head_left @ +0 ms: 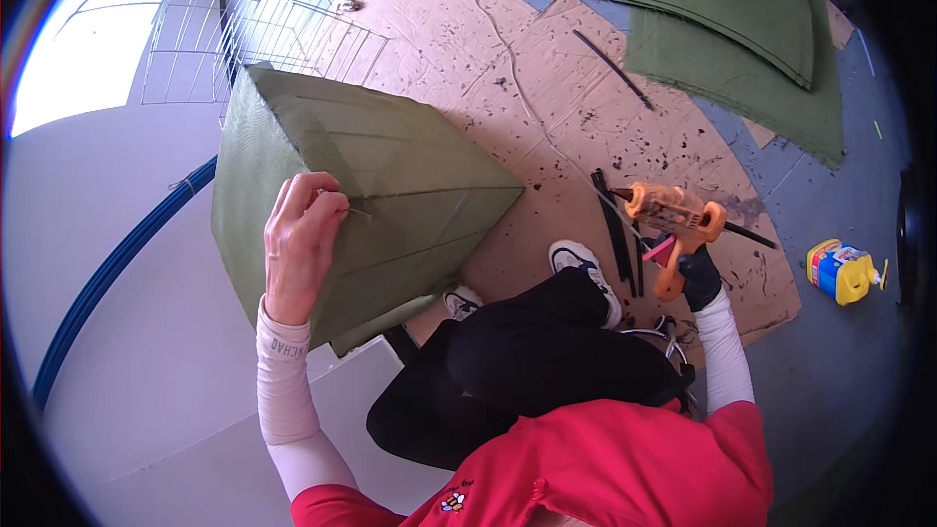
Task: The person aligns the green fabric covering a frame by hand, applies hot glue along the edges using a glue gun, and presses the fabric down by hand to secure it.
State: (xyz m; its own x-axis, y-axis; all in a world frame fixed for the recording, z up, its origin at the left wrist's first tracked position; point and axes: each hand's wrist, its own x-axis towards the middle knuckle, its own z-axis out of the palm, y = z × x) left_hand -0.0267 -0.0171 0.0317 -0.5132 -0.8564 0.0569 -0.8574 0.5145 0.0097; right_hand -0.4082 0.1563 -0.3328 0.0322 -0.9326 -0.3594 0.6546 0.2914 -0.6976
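A green mesh-covered, box-like frame [390, 151] stands tilted in front of me on the left, its pointed corner toward the middle. My left hand [301, 244], bare, is at its near edge with thumb and fingers pinched together. A thin pale strand [359, 212] sticks out beside the fingertips; what they hold, if anything, is hidden. On the right, my right hand [699, 276] in a dark glove grips the handle of an orange glue gun [675, 215]. The gun's nozzle points left toward the frame, and a black glue stick [750, 234] juts from its back.
Stained brown cardboard [547, 88] covers the floor, with black sticks [613, 224] near my shoes. Green mesh sheets [703, 0] are stacked at the far right. A yellow bottle [844, 271] lies right. Wire racks [264, 39] and blue tubing [122, 268] are left; a white cord [517, 78] crosses the cardboard.
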